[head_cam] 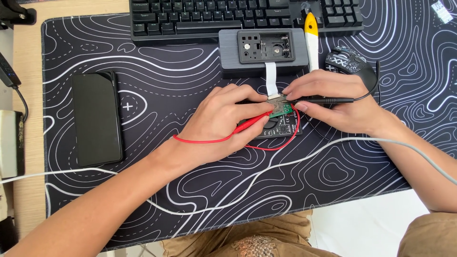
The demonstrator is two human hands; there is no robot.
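Matt cloth desk mat (333,181), glossy glass phone (96,119) (dark), ribbed grey plastic case (228,52).

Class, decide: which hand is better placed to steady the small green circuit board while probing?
Probably the left hand: its fingertips rest beside the small green circuit board while gripping the red probe. The right hand pinches the black probe.

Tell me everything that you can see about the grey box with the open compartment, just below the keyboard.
The grey box is a flat, rectangular case with rounded corners, apparently plastic with a finely ribbed surface. It lies flat on the black desk mat, directly below the keyboard. A rectangular opening in its top shows a dark inner compartment with small holes and fittings. A white flat ribbon cable leaves its front edge and runs to the small green circuit board between the hands. Neither hand touches the box. A yellow and white tool lies beside its right end.
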